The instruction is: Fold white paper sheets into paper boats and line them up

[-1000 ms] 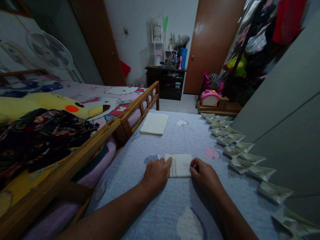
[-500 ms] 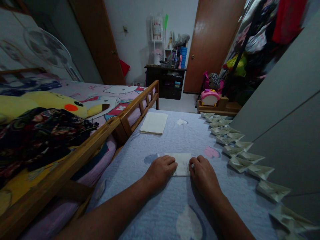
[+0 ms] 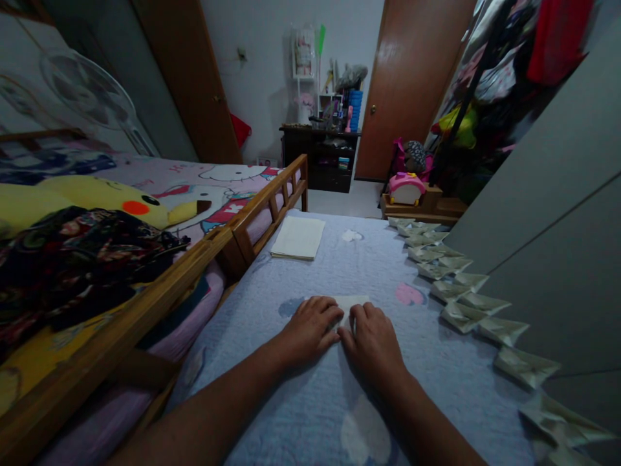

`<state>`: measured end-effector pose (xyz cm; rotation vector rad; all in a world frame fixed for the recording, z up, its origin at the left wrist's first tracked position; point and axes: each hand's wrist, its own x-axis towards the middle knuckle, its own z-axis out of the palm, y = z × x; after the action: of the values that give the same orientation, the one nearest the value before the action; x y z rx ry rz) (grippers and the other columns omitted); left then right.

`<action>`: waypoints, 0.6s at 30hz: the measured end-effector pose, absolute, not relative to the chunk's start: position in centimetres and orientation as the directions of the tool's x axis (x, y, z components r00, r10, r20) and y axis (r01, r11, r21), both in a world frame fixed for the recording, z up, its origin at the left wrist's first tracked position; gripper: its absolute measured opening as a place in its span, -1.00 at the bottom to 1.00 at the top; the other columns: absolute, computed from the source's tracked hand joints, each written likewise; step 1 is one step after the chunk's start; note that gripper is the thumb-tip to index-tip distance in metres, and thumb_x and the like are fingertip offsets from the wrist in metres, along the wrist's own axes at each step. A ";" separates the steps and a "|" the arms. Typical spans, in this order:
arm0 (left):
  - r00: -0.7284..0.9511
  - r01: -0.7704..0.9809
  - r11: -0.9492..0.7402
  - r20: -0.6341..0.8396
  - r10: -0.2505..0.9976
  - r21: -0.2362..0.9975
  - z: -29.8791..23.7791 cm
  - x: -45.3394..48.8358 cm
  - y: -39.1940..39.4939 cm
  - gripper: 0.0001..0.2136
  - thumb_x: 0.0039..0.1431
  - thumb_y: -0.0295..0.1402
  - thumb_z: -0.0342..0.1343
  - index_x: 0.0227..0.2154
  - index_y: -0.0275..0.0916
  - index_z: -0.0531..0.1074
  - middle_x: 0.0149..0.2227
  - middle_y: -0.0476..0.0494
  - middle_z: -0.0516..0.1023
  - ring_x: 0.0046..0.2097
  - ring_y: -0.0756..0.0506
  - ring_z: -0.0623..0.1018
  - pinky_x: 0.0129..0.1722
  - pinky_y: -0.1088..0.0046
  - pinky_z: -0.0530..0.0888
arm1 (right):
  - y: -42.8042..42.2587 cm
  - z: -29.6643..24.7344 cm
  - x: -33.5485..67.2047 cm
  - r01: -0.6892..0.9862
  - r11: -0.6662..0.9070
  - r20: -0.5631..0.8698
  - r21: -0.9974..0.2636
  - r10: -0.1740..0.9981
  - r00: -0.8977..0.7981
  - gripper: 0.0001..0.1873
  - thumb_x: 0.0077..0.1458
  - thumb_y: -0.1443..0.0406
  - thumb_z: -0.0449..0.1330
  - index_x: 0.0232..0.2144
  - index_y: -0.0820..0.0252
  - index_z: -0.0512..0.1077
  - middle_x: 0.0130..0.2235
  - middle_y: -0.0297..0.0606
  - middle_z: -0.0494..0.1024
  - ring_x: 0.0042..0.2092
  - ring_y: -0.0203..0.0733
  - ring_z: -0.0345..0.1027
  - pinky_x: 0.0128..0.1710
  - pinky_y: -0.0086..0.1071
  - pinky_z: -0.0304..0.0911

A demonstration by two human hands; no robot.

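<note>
A folded sheet of white paper [image 3: 356,301] lies on the blue bedspread in front of me, largely covered by my hands. My left hand [image 3: 314,329] rests on its left part, fingers bent and thumb pointing toward the middle. Close beside it, my right hand [image 3: 371,336] holds the paper with curled fingers, and the two thumbs nearly meet at the near edge. Farther off to the left sits a stack of white paper sheets [image 3: 297,238]. Along the right side run several folded paper boats [image 3: 463,316] in a staggered row.
A wooden bed rail [image 3: 233,236] borders the bedspread [image 3: 334,272] on the left. Past it lie a yellow plush toy [image 3: 111,197] and dark patterned cloth [image 3: 82,265]. A grey cabinet [image 3: 548,213] stands close on the right.
My right hand has moved left across the paper, from its right edge to beside my left hand. My left hand has stayed nearly in place.
</note>
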<state>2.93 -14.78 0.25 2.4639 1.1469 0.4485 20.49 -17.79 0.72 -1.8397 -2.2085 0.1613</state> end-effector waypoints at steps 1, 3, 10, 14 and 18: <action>0.619 0.645 -0.591 0.121 0.776 0.484 0.2 2.7 -14.7 -0.65 0.20 -0.38 0.19 0.04 -0.15 0.37 0.10 -0.15 0.40 0.14 -0.20 0.34 0.17 0.14 0.30 | -17.9 0.8 20.3 0.956 0.179 0.135 -0.233 0.979 -0.151 -0.84 0.17 0.23 0.18 -0.23 0.19 0.40 -0.21 -0.13 0.45 -0.14 0.01 0.30 -0.14 -0.21 0.14; 0.636 0.621 -0.596 0.117 0.763 0.509 0.0 2.3 -14.6 -0.63 0.20 -0.40 0.18 0.08 -0.14 0.37 0.13 -0.16 0.38 0.16 -0.20 0.32 0.20 0.15 0.27 | -18.1 0.8 20.0 0.963 0.168 0.140 -0.209 0.980 -0.140 -0.78 0.18 0.17 0.17 -0.21 0.20 0.39 -0.20 -0.11 0.45 -0.12 0.04 0.30 -0.14 -0.18 0.14; 0.672 0.598 -0.595 0.068 0.738 0.537 0.1 1.1 -14.1 -0.58 0.20 -0.41 0.16 0.13 -0.07 0.38 0.19 -0.19 0.33 0.24 -0.23 0.25 0.26 0.06 0.18 | -18.2 1.0 20.5 0.973 0.147 0.081 -0.175 0.988 -0.135 -0.55 0.13 0.02 0.20 -0.06 0.21 0.39 -0.11 -0.06 0.45 -0.07 0.10 0.30 -0.12 -0.15 0.13; 0.680 0.604 -0.572 0.016 0.733 0.555 0.7 1.1 -14.0 -0.55 0.16 -0.44 0.17 0.12 -0.02 0.41 0.23 -0.18 0.31 0.26 -0.26 0.23 0.26 0.03 0.17 | -18.1 1.4 22.3 0.983 0.100 0.030 -0.155 0.995 -0.096 -0.29 0.12 0.04 0.21 0.26 0.14 0.22 -0.03 -0.04 0.44 -0.02 0.12 0.31 -0.09 -0.11 0.14; 0.679 0.619 -0.554 -0.023 0.734 0.557 1.0 0.9 -13.9 -0.54 0.15 -0.46 0.17 0.11 0.01 0.42 0.25 -0.16 0.30 0.27 -0.26 0.21 0.27 0.02 0.15 | -17.9 1.4 24.5 0.989 0.055 -0.027 -0.137 0.998 -0.059 -0.23 0.14 0.07 0.16 0.35 0.00 0.09 0.09 -0.05 0.40 0.09 0.16 0.26 0.01 -0.04 0.13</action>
<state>0.88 -13.95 1.02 2.3566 1.0408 0.2870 24.52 -17.87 1.45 -2.1018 -2.2263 0.1818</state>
